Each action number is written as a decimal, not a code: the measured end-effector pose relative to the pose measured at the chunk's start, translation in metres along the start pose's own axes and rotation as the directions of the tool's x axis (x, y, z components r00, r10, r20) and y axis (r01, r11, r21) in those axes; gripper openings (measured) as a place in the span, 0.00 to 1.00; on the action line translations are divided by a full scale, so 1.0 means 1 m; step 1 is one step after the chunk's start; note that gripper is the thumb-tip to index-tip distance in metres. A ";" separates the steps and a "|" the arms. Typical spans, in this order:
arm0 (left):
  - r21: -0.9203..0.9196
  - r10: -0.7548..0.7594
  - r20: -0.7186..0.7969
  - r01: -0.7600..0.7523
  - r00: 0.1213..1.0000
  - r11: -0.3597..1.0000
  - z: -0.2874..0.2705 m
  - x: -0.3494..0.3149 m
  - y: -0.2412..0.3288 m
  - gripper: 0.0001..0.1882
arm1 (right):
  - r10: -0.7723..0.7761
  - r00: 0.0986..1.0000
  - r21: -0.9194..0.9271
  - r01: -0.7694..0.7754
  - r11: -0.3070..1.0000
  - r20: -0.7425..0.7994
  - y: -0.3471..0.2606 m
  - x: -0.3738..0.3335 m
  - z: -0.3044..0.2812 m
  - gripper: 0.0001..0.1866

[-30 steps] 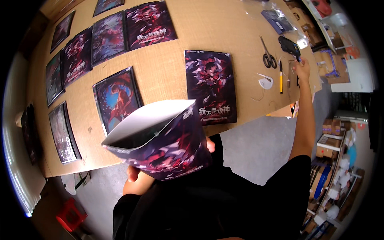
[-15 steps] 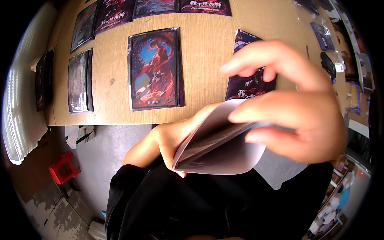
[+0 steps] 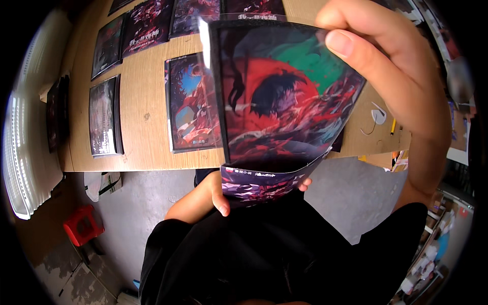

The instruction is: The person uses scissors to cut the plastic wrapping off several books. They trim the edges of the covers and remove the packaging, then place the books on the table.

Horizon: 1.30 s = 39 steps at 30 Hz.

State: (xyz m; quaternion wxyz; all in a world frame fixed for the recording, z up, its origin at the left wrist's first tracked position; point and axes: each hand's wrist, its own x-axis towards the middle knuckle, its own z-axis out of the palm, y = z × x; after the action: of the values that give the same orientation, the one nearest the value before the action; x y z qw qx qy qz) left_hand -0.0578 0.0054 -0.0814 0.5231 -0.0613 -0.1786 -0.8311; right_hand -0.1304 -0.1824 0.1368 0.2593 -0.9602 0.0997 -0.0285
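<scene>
My right hand (image 3: pixel 386 66) is raised at the upper right, pinching the top right corner of an illustrated card in a clear sleeve (image 3: pixel 279 96). The card shows a dark-haired figure on red and green, and its lower end sits inside a dark purple printed paper envelope (image 3: pixel 267 185). From below, my left hand (image 3: pixel 216 195) grips that envelope, thumb at its left edge and fingertips showing at the right; the rest of the hand is hidden behind it. Just beyond lies a sleeved red and blue picture card (image 3: pixel 190 124) on the table, partly covered by the raised one.
Several printed packets (image 3: pixel 145 30) lie along the wooden table's far side (image 3: pixel 145 101). Another stack (image 3: pixel 104 117) is at the left. A yellow pencil (image 3: pixel 393 126) lies near the right edge. A red stool (image 3: pixel 84 225) stands on the floor, lower left.
My right hand has gone from the envelope's gaping mouth to up and away, drawing the sleeved card partly out. The envelope is now lower and turned with its printed face toward me.
</scene>
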 end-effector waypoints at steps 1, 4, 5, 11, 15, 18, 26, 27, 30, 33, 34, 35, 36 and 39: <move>0.009 0.012 -0.009 -0.012 1.000 1.000 0.000 -0.002 0.000 0.58 | -0.024 1.000 -0.088 0.024 0.996 -0.002 -0.007 0.008 0.000 0.08; 0.009 0.028 -0.023 -0.028 0.999 1.000 -0.001 -0.003 -0.004 0.61 | -0.014 0.991 0.216 -0.014 0.976 0.130 0.030 0.017 0.007 0.08; 0.003 0.026 -0.025 -0.026 0.999 1.000 -0.001 -0.003 -0.005 0.62 | -0.012 0.983 0.354 -0.053 0.934 0.181 0.044 0.016 0.012 0.10; -0.015 0.099 0.024 -0.099 0.995 0.995 -0.004 0.004 -0.011 0.64 | 0.045 0.979 0.434 -0.130 0.892 0.200 0.060 0.020 0.022 0.09; -0.024 0.080 0.029 -0.079 0.996 0.997 -0.002 0.005 -0.011 0.63 | 0.080 0.989 0.503 -0.131 0.854 0.123 0.070 0.018 0.032 0.10; -0.057 0.070 0.022 -0.068 0.997 0.996 -0.004 0.006 -0.015 0.63 | 0.102 0.993 0.637 -0.117 0.762 0.061 0.080 0.010 0.045 0.09; -0.377 -0.110 -0.112 0.061 0.988 0.924 -0.007 -0.003 -0.010 0.63 | 0.364 0.931 0.751 -0.236 0.617 -0.007 0.083 -0.009 0.069 0.13; -0.386 -0.127 -0.123 0.070 0.984 0.920 -0.008 -0.003 -0.010 0.63 | 0.375 0.927 0.754 -0.235 0.614 -0.016 0.086 -0.011 0.071 0.12; -0.320 -0.075 -0.068 0.049 0.995 0.946 -0.011 -0.003 -0.014 0.60 | 0.381 0.924 0.764 -0.214 0.609 -0.045 0.092 -0.014 0.073 0.12; -0.232 0.081 0.109 -0.054 0.991 0.971 -0.033 -0.001 -0.033 0.59 | 0.396 0.917 0.778 -0.209 0.592 -0.055 0.095 -0.014 0.075 0.12; -0.231 0.060 0.088 -0.039 0.994 0.972 -0.028 -0.003 -0.028 0.59 | 0.413 0.909 0.775 -0.218 0.594 -0.061 0.095 -0.014 0.076 0.12; -0.228 0.046 0.063 -0.030 0.997 0.973 -0.018 -0.004 -0.021 0.59 | 0.423 0.904 0.771 -0.223 0.596 -0.065 0.093 -0.013 0.077 0.12; -0.226 0.032 0.037 -0.022 0.999 0.974 -0.011 -0.006 -0.014 0.59 | 0.433 0.899 0.768 -0.230 0.598 -0.068 0.092 -0.012 0.077 0.12; -0.385 -0.068 -0.022 0.055 0.997 0.921 -0.008 -0.007 -0.011 0.65 | 0.432 0.896 0.771 -0.205 0.603 -0.099 0.095 -0.015 0.078 0.13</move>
State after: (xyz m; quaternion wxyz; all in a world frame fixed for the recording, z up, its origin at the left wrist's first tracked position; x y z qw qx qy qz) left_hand -0.0639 0.0122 -0.0937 0.4777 -0.1422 -0.0051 -0.8669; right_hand -0.1536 -0.2210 0.0218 0.6120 -0.7215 0.2855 -0.1527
